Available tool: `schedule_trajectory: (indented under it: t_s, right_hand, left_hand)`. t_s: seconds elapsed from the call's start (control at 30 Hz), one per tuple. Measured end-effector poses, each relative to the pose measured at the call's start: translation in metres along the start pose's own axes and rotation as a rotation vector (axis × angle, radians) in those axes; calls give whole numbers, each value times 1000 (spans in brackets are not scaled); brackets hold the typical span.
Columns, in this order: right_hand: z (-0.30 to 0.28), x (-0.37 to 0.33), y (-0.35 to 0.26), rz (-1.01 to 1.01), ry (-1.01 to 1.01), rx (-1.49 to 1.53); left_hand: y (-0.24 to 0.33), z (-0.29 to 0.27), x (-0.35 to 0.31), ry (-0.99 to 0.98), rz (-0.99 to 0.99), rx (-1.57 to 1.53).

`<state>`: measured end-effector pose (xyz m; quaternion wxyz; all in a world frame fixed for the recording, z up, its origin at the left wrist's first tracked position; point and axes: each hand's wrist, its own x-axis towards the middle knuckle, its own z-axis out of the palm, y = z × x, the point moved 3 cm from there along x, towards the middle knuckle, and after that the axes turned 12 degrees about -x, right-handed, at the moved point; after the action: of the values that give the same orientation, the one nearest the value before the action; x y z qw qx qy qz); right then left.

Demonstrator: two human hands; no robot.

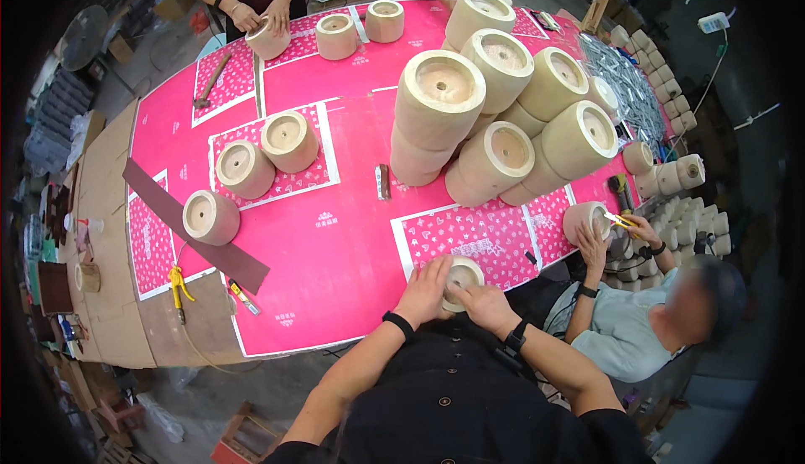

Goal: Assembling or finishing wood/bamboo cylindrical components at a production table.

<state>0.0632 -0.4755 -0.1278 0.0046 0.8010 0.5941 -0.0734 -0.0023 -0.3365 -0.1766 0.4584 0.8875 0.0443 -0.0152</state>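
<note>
At the table's near edge, close to my body, is a pale round wooden block (466, 273) with a recessed top. My left hand (426, 293) wraps its fingers round the block's left side. Over the near rim of the same block, my right hand (488, 308) is bent with its fingertips at the recess; whatever it pinches there, if anything, is hidden. Past the block lies a pink sheet with a white-patterned panel (457, 233). A small dark piece (531, 258) rests on that panel to the right.
Stacked wooden blocks (440, 95) stand tall ahead. Three single blocks (239, 169) sit at left by a brown strip (197, 225), a yellow air gun (178, 288) and a cutter knife (244, 298). A hammer (211, 81) lies farther off. At right, a co-worker (625, 321) works a block with a knife.
</note>
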Motion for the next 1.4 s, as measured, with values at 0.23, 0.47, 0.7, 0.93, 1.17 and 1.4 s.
schedule_trajectory:
  t_s: [0.23, 0.47, 0.7, 0.93, 1.17, 1.4]
  right_hand:
    - [7, -12, 4, 79, -44, -295]
    - [4, 2, -10, -17, 117, -220]
    - [5, -10, 6, 1, -21, -401]
    - [25, -4, -4, 215, -117, -273]
    - [8, -5, -5, 125, -112, -49]
    - [25, -3, -2, 286, -30, -191]
  left_hand:
    - [2, 2, 0, 3, 15, -16]
    - [1, 1, 1, -28, -20, -51]
    - [4, 0, 1, -29, -19, -33]
    - [-4, 9, -1, 51, 50, -7]
    - [1, 2, -3, 51, 30, -26]
    - [1, 6, 0, 5, 12, -21]
